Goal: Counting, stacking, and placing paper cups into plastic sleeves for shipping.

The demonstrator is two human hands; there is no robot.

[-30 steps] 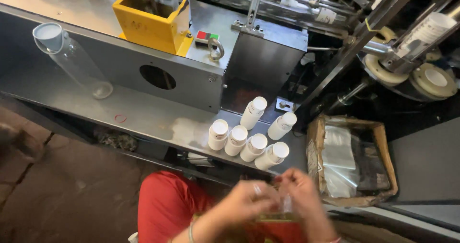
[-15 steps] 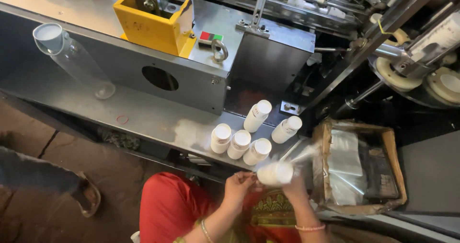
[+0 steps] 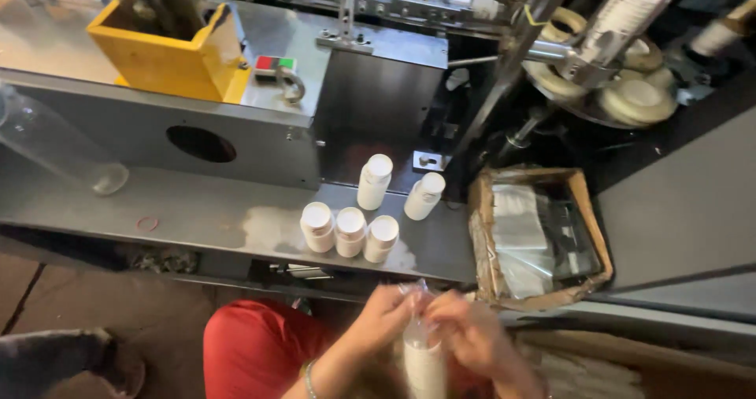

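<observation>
Head view shows your left hand (image 3: 387, 311) and your right hand (image 3: 465, 338) close together low in the frame, both gripping a stack of white paper cups (image 3: 424, 361) that stands upright between them, with a crinkled clear plastic sleeve (image 3: 415, 297) bunched at its top under your fingertips. Your hands are blurred, so you cannot tell exactly how each finger lies. Just beyond your hands, on the grey metal shelf (image 3: 197, 218) of the machine, three short white cup stacks (image 3: 350, 231) stand side by side, touching, and two taller white cup stacks (image 3: 400, 186) lean behind them. To your right, beside the shelf, sits an open brown cardboard box (image 3: 587, 210) holding clear plastic bags (image 3: 516, 238). A yellow open-topped box (image 3: 169, 49) sits on the machine top.
</observation>
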